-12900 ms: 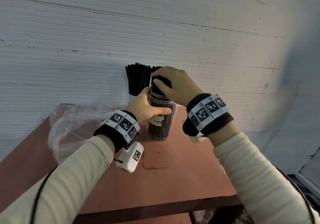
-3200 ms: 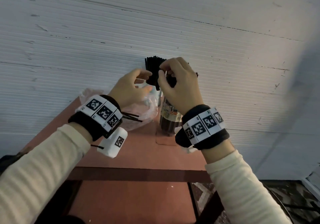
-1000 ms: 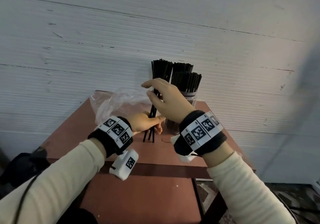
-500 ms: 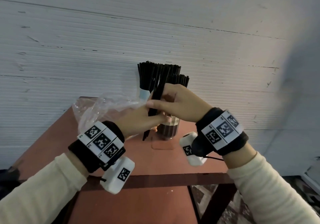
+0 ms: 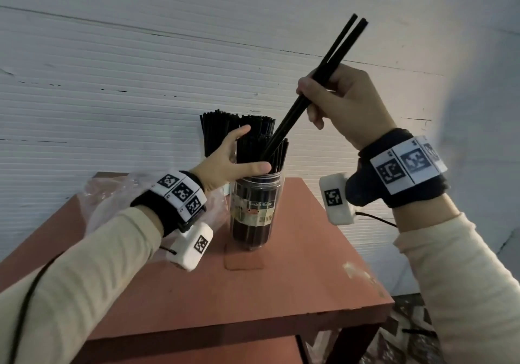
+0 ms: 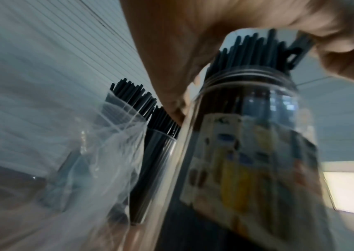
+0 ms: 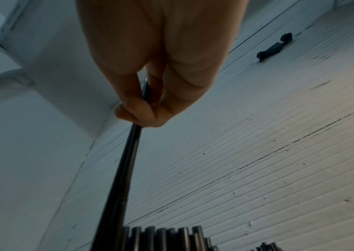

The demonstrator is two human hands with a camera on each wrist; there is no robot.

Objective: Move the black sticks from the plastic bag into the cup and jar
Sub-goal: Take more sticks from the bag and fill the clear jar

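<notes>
Now the right hand, raised since half a second before, pinched two black sticks angled into the full jar mid-table, left hand's fingers loosely ringing its bundle — transfer nearly done.

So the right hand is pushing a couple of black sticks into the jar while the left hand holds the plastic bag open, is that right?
Not quite. The left hand isn't on the plastic bag; it wraps the bundle of sticks at the mouth of the jar, as the head view shows. The rest stands: the right hand grips a couple of black sticks angled down into that jar.
</notes>
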